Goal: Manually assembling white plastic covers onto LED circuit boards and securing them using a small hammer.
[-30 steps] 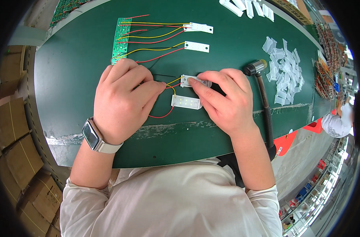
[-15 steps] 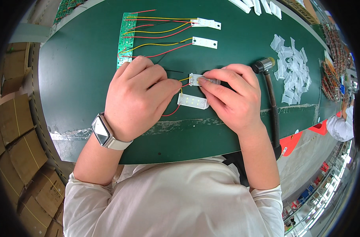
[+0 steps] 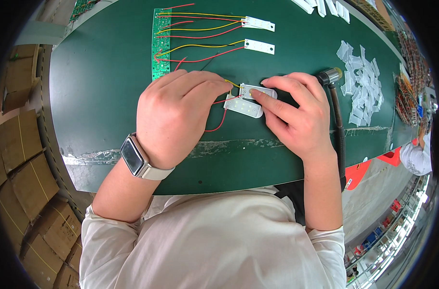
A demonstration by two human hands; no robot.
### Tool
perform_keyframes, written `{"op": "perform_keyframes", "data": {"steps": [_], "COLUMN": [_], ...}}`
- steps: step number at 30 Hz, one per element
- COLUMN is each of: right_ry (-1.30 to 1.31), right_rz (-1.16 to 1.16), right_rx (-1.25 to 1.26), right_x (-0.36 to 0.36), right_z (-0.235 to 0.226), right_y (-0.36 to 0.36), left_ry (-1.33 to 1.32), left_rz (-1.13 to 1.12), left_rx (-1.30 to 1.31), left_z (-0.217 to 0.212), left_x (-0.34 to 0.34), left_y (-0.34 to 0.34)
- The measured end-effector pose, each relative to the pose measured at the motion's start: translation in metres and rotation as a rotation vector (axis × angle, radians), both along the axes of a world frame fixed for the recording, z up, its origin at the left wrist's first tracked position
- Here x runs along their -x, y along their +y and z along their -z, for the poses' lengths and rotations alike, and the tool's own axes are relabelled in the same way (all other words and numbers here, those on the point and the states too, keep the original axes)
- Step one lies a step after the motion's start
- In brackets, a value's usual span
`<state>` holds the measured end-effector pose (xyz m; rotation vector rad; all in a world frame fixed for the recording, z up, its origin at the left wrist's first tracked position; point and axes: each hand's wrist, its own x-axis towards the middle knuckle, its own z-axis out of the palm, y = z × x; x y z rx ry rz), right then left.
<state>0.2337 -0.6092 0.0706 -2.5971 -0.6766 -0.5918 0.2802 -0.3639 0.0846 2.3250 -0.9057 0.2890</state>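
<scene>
A single head-worn fisheye view is given, aimed steeply down and seen from close above. The green table (image 3: 108, 96) is spread from nine to three o'clock, its edges bent toward the rim. The torso is seen at six o'clock. Beyond three o'clock, detail is probably too warped to be read.

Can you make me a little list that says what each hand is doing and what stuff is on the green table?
left hand: rests on the table, fingers by the red and yellow wires
right hand: fingers press a small white light strip
second strip: lies just below the first
green board: top of the table, wired to two more white strips
clear plastic pieces: a pile at right
hammer: beside the right hand
watch: on the left wrist
</scene>
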Motion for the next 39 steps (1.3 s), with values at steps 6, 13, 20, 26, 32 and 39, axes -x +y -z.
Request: {"op": "perform_keyframes", "data": {"steps": [6,13,20,26,32,39], "right_ry": [0.015,-0.099,-0.074,-0.012,0.106,0.146], "right_rz": [0.000,0.058,0.025,0.014,0.080,0.150], "right_rx": [-0.008,0.040,-0.086,-0.131,-0.272,-0.270], "right_x": [-0.001,-0.012,-0.015,-0.016,-0.013,-0.012], "right_z": [0.002,0.006,0.011,0.006,0.003,0.011], "right_y": [0.003,0.014,0.013,0.015,0.025,0.028], "left_ry": [0.023,-0.024,-0.066,-0.049,-0.048,-0.041], "left_rz": [0.021,-0.032,-0.045,-0.015,-0.023,-0.015], "left_rx": [-0.007,-0.001,-0.097,-0.067,-0.066,-0.068], "left_z": [0.002,0.004,-0.006,-0.006,-0.003,-0.004], "left_x": [-0.001,-0.007,-0.013,-0.013,-0.011,-0.011], "left_y": [0.000,0.000,0.006,0.003,-0.005,-0.006]}}
